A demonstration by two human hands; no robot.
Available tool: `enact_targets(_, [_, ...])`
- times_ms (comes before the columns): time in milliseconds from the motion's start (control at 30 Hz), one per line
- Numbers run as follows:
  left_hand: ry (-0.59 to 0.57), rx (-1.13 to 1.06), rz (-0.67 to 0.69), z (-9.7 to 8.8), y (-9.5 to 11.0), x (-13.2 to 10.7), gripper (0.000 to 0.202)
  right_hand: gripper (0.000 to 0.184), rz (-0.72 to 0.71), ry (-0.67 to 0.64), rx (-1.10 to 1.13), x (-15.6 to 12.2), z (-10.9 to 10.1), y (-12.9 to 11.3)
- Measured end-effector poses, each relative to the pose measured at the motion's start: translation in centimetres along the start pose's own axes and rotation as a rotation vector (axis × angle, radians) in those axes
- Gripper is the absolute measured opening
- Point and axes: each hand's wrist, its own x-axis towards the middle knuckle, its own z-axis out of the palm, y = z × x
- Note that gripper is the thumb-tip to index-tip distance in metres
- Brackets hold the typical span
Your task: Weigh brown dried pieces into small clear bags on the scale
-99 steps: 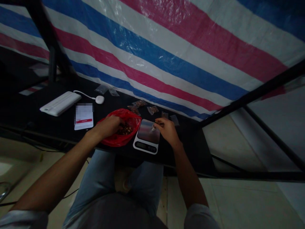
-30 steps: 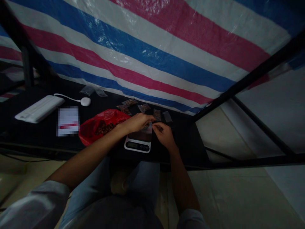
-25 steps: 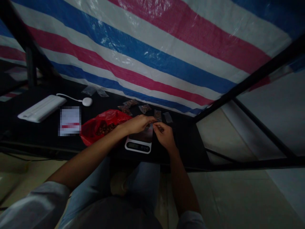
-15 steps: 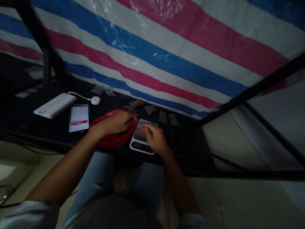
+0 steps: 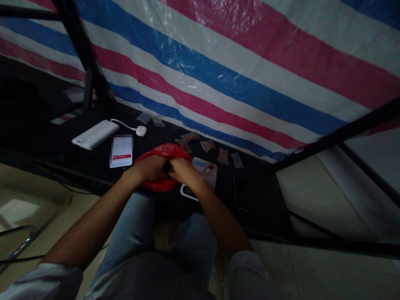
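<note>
left hand point(image 5: 149, 167) and right hand point(image 5: 185, 171) meet at the mouth of a thin red plastic bag point(image 5: 161, 185), which lies on a black table top point(image 5: 254, 200), near the person and just left of a white-framed digital kitchen scale point(image 5: 203, 173). the right wrist crosses the near-left corner of the scale. small dark brown pieces point(image 5: 168, 168) barely show between the hands, inside the bag's mouth. the fingers of both hands are curled and close together at the opening, their tips hidden; whether they are clamped on the bag or on the pieces cannot be told.

the bag is judged soft, slippery and liable to slump, so it is best held by its gathered rim. the pieces appear light and loose, suited to a fingertip pinch.

a small brown item point(image 5: 210, 168) rests on the scale platform. small clear bags of brown pieces point(image 5: 223, 156) lie in a row along the far edge. further left are a white power bank point(image 5: 95, 134) and a blurred white card point(image 5: 121, 152).
</note>
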Motion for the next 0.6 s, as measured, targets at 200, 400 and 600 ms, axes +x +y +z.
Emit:
enact_targets(200, [0.033,-0.005,0.027,0.5,-0.7,0.0,0.029,0.015,-0.030,0.043,0.099,-0.6,-0.5,1.0])
enact_targets(400, [0.032,0.016,0.076,0.4,-0.9,0.1,0.032,0.016,-0.025,0.116,0.101,-1.5,-2.3,1.5])
enact_targets(600, [0.006,0.000,0.122,0.3,0.0,0.1,0.033,0.016,-0.030,0.105,0.110,-2.1,-2.9,1.6])
